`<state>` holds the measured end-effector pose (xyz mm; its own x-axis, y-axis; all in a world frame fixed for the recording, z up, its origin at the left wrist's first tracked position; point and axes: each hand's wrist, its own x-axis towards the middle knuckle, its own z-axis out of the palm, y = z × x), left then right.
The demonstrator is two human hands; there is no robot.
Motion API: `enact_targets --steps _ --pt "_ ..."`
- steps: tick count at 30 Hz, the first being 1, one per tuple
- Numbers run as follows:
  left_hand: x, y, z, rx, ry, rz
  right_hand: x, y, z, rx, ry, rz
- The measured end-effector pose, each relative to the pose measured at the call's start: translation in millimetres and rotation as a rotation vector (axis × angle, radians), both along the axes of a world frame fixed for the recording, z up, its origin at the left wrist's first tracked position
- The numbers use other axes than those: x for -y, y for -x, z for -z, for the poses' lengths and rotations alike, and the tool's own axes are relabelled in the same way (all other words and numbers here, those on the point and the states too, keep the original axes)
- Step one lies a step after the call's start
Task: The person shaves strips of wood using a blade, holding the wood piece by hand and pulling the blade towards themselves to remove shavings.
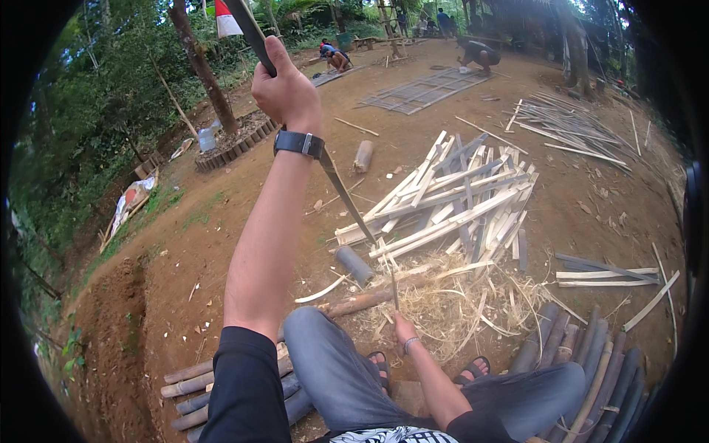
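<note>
My left hand (294, 96) is raised high at the upper left, its fingers closed around a long dark bamboo strip (344, 192). The strip slants down past my wrist toward the middle, and its lower end meets pale split wood in front of my knees. Low between my legs, my right hand (403, 330) grips a tool that looks like a knife (395, 292). Its narrow blade points up and forward, close to the strip's low end; the handle is mostly hidden in my fist. Curly pale shavings (458, 310) lie beside that hand.
Ahead lies a heap of split bamboo strips (473, 203). A log (354, 303) and a short dark bamboo piece (354, 266) sit before my knees. Bamboo poles (591, 362) flank my right side, more poles (188, 385) my left. Farther off, people crouch by a lattice panel (425, 90).
</note>
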<state>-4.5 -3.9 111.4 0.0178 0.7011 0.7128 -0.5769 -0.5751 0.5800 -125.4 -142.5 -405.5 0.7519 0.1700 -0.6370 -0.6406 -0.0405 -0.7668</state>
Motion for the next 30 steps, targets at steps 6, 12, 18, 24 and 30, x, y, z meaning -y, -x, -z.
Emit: enact_targets --steps 6,12,18,24,30 --pt "-20 3 28 0.128 0.015 0.331 40 -47 -70 0.296 -0.290 0.174" --pt "-15 18 71 -0.011 0.033 0.800 42 -42 -171 0.499 -0.315 -0.201" --pt "-4 66 28 -0.007 -0.139 0.861 52 -41 -21 0.209 0.069 -0.183" --pt "-33 100 12 0.022 -0.184 0.848 61 -42 -49 0.190 -0.054 0.118" --pt "-48 102 55 0.025 -0.131 0.924 49 -26 -165 0.620 -0.322 -0.107"
